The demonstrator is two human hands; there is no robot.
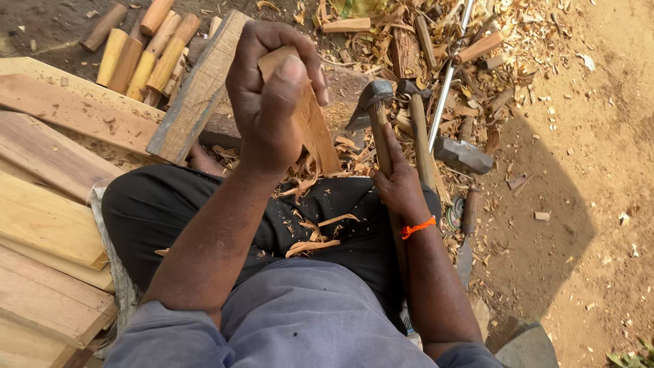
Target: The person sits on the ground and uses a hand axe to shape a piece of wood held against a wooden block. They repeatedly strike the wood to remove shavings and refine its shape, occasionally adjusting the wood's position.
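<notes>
Bare dirt ground strewn with wood shavings suggests carving well underway: left hand clamped on a half-shaped wood blank, right hand gripping the hatchet handle.

Illumination: strong, direct daylight, bright across the whole view. A large, hard-edged dark shadow falls on the sandy brown ground at right, indicating a light source from the left and behind. The pale stacked wooden planks at left are brightly lit without blown highlights. Focus is sharp throughout; no motion blur observed. Mild wide-angle stretching is evident toward the edges.
</notes>
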